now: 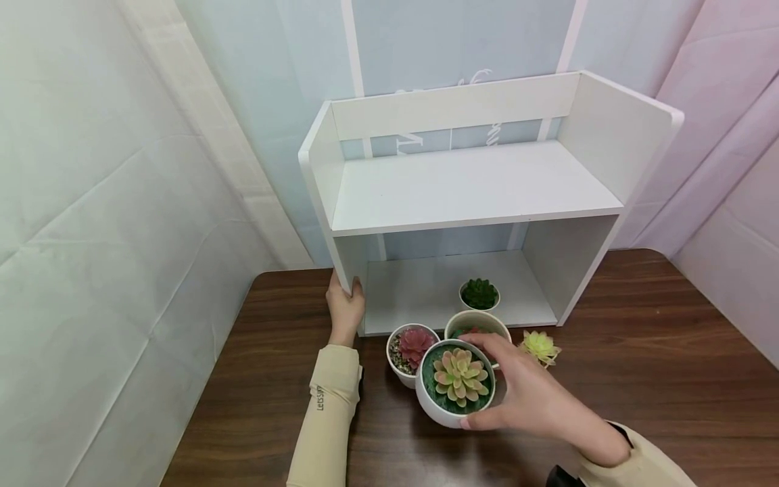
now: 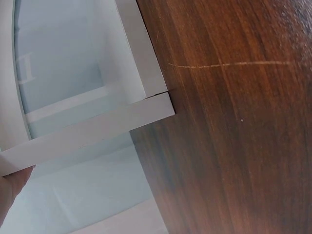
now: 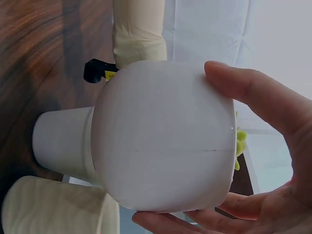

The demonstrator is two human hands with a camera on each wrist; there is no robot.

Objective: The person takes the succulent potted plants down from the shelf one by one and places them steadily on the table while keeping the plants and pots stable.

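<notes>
A white two-tier shelf (image 1: 475, 189) stands on a dark wooden table. My left hand (image 1: 345, 310) grips the front edge of its left side panel low down; in the left wrist view only part of that hand (image 2: 14, 187) shows beside the panel. My right hand (image 1: 526, 389) holds a round white pot (image 1: 439, 411) by its rim, thumb on the near side and fingers on the far side. In the pot sits a pale yellow-green succulent (image 1: 460, 375) with pinkish tips. The right wrist view has the smooth side of this pot (image 3: 163, 136) raised above the table.
A pot with a dark pink succulent (image 1: 416, 343) and a cream pot (image 1: 477, 318), partly covered, stand before the shelf. On the lower board is a small dark green succulent (image 1: 479, 293). A yellow-green succulent (image 1: 540, 346) shows right of my fingers.
</notes>
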